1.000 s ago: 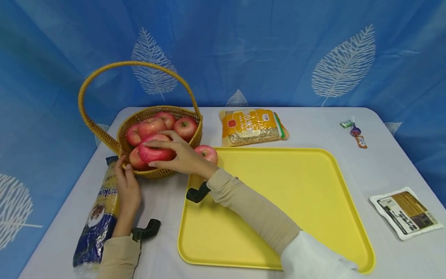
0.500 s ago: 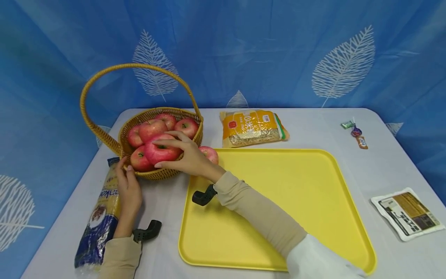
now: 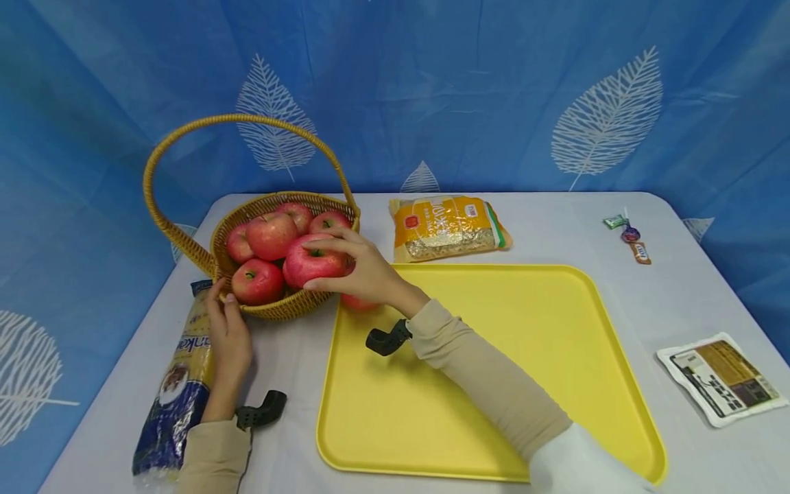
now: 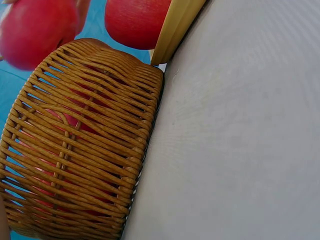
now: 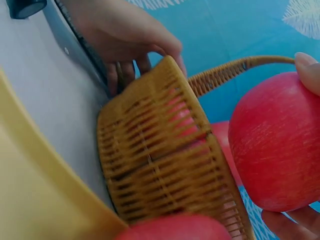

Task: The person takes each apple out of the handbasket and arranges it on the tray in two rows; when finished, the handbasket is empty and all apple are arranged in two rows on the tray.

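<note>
In the head view my right hand (image 3: pixel 373 272) grips a red apple (image 3: pixel 313 263), thumb on the near side and fingers over the top. This apple is raised over the right front rim of a wicker basket (image 3: pixel 278 310), and the right wrist view shows the apple (image 5: pixel 280 145) beside the rim. Several more apples (image 3: pixel 271 235) lie inside the basket. My left hand (image 3: pixel 228 343) holds the basket's front left rim; in the right wrist view that hand (image 5: pixel 125 35) has its fingers along the wicker side. One apple (image 3: pixel 358 302) sits on the tray's far left corner, partly hidden by my right hand.
A yellow tray (image 3: pixel 494 370) lies at centre right. Behind it rests an orange bag of grain (image 3: pixel 447 228). A long blue and gold packet (image 3: pixel 175 391) lies left of my left arm. Small sweets (image 3: pixel 631 234) and a white packet (image 3: pixel 722 379) are at the right. The basket handle (image 3: pixel 234 118) arches high.
My right hand has lifted an apple up from among the others and carried it right, toward the basket's right rim. My left hand stays at the rim.
</note>
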`<state>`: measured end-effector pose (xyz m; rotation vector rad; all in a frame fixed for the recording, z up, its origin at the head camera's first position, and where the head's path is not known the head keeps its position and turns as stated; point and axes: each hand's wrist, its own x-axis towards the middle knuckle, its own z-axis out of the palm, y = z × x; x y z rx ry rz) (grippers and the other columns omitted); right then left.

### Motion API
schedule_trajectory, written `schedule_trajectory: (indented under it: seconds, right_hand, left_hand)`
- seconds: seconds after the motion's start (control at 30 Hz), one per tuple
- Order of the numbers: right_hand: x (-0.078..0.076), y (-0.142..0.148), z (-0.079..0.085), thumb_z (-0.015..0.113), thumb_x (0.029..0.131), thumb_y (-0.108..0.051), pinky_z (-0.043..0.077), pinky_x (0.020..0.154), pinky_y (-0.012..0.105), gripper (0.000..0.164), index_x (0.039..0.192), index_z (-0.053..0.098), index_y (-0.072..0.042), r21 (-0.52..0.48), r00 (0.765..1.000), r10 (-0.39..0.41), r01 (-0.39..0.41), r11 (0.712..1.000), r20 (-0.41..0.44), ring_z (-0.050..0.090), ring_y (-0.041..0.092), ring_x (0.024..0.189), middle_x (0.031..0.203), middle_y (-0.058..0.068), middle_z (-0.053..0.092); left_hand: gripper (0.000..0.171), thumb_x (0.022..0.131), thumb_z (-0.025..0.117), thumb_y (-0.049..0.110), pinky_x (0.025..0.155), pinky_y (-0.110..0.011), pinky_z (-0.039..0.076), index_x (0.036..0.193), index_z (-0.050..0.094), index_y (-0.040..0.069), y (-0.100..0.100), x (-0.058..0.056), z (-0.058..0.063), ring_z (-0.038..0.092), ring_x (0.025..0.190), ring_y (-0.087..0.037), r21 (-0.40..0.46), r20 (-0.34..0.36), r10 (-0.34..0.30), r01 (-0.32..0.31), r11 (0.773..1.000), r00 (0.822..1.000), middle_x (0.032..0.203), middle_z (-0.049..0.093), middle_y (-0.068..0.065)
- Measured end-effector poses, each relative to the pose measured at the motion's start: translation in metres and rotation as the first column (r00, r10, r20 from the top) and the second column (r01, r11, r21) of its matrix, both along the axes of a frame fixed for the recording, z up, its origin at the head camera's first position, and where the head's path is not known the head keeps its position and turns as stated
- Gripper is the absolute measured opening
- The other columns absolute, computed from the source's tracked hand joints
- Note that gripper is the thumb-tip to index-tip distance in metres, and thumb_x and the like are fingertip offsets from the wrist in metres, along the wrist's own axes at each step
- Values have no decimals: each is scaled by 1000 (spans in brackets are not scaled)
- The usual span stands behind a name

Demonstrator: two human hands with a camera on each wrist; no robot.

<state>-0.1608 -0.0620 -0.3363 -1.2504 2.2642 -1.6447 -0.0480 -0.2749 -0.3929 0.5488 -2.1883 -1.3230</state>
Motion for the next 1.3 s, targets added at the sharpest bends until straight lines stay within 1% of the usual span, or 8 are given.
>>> schedule_trajectory:
  seconds: [0.17,0.33,0.47,0.57,0.67,0.9,1.1,1.3]
  right_hand:
    - [-6,21,-4,78,69,-31,49,87,28,53,119,60,-24,-12,1000,-16,16,1000,23,38,10,123,130,-2,45]
    - [-16,47,-8,77,69,-33,45,92,33,53,119,59,-27,31,996,-77,76,997,37,39,11,122,129,-4,46]
    - [-18,71,-5,78,69,-23,39,98,37,52,118,61,-20,35,986,-153,151,988,59,41,14,123,129,0,50]
    - [-17,86,-2,78,70,-15,42,96,38,51,117,61,-11,20,980,-179,178,984,89,41,19,123,128,7,51]
    - [-17,98,-2,77,71,-15,46,91,40,51,118,60,-8,40,978,-189,187,982,82,41,24,122,128,11,50]
    - [-29,127,-33,79,68,-31,42,95,41,53,118,60,-28,150,966,-245,232,961,77,37,16,124,132,-1,46]
    - [-23,144,-45,78,67,-36,44,92,42,57,120,59,-27,181,969,-239,224,958,67,40,19,121,130,1,47]
    - [-13,148,-53,77,68,-36,45,92,42,59,122,56,-28,190,970,-229,210,959,85,39,22,121,132,5,43]
  left_hand:
    - [46,99,25,34,112,-43,17,139,28,11,0,0,0,22,137,-21,2,-3,0,0,1000,1000,147,27,-7]
    - [45,99,25,34,112,-42,17,139,28,12,1,0,0,22,136,-21,6,6,7,-7,1000,1000,146,27,-6]
    - [46,99,25,35,112,-43,18,139,28,13,2,0,0,22,136,-21,13,17,-1,0,1000,1000,146,27,-7]
    - [46,99,24,36,111,-43,19,139,27,15,2,0,0,22,136,-21,10,32,4,-4,1000,999,146,27,-6]
    - [46,99,24,37,112,-43,18,139,27,15,1,1,1,22,136,-20,11,27,8,-8,1000,1000,146,26,-5]
    - [46,99,26,36,112,-43,16,139,28,13,0,1,0,22,136,-22,12,12,0,0,1000,1000,146,27,-7]
    - [46,99,26,36,112,-44,16,139,28,14,0,0,0,21,137,-22,14,18,0,0,1000,1000,146,26,-7]
    - [45,99,25,35,112,-44,16,139,28,14,-1,0,0,21,137,-22,14,10,2,-2,1000,1000,146,26,-7]
